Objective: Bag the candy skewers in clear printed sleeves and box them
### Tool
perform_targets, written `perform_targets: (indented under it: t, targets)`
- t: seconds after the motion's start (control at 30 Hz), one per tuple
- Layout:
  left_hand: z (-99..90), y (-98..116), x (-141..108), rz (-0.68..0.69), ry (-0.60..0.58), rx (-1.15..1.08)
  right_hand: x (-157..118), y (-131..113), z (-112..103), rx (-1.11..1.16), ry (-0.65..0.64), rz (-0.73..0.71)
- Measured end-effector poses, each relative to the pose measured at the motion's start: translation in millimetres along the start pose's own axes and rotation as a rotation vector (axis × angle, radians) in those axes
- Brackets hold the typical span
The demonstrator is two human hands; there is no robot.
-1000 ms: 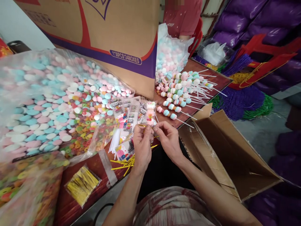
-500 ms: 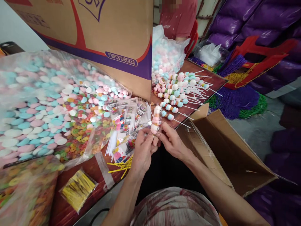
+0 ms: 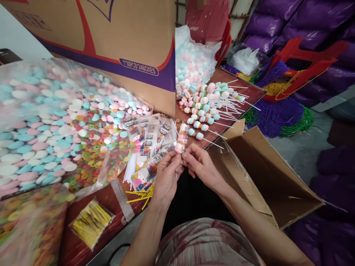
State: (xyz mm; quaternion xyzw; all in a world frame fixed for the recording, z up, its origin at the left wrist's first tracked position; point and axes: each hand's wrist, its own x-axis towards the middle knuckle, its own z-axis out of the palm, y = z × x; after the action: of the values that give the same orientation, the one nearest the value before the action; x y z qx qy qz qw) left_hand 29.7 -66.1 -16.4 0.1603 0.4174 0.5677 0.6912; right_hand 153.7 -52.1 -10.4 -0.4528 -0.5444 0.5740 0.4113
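Between my hands stands a marshmallow candy skewer (image 3: 182, 138) in a clear printed bag, pink and white pieces upward. My left hand (image 3: 168, 171) is closed round its lower end, thumb and forefinger pinching just below the bottom marshmallow. My right hand (image 3: 203, 166) has thumb and fingertips pressed together against the same spot; what they pinch is too small to make out. The stick below is mostly hidden by my fingers. Left of my hands lie printed clear bags (image 3: 151, 138), white sticks (image 3: 130, 168) and loose yellow twist ties (image 3: 141, 195).
Beyond my right hand, several finished skewers (image 3: 203, 107) lie piled on the table. Loose marshmallows (image 3: 36, 147) and gummy rings (image 3: 91, 162) spread leftward. A large carton (image 3: 138, 40) stands behind; an open cardboard box (image 3: 263, 166) sits at right. A person (image 3: 206, 24) sits across.
My hands stay at the skewer's base, and the right fingertips have shifted slightly there. The whole view has moved a little, so things appear slightly further left.
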Motion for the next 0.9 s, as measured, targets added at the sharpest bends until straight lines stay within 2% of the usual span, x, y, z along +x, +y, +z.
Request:
perform_targets:
  t: [0.07, 0.17, 0.27, 0.37, 0.43, 0.5, 0.6, 0.7, 0.8, 0.9]
  targets:
    - [1.7, 6.5, 2.5, -0.090, 0.004, -0.134, -3.5, 2.8, -2.1, -0.080, 0.066, -0.102]
    - [4.4, 15.7, 4.6, -0.179, 0.024, -0.236, -4.9, 6.7, -9.7, -0.417, 0.183, -0.453]
    - [6.7, 18.6, 4.1, -0.262, 0.025, -0.262, 0.1, 11.1, -18.8, -0.717, 0.190, -0.777]
    - [8.3, 15.4, 1.5, -0.326, 0.002, -0.277, 6.4, 12.8, -23.7, -0.859, 0.220, -0.969]
    - [10.0, 11.6, -0.5, -0.336, -0.009, -0.294, 8.3, 11.0, -22.0, -0.896, 0.248, -1.031]
    - [12.8, 8.2, -1.6, -0.313, 0.000, -0.306, 7.7, 7.7, -15.4, -0.898, 0.293, -0.991]
    - [17.7, 8.4, -1.6, -0.270, 0.000, -0.310, 3.5, 1.8, -1.0, -0.819, 0.350, -0.783]
    - [18.0, 17.6, -4.5, -0.187, -0.057, -0.274, -1.4, -6.0, 7.6, -0.633, 0.285, -0.602]
    - [12.4, 27.2, -13.4, 0.005, -0.091, -0.084, -5.5, -17.9, 4.5, -0.453, 0.242, -0.451]
    - [8.7, 25.5, -20.9, 0.080, -0.102, 0.243, -10.5, -28.9, -1.8, -0.449, 0.273, -0.439]
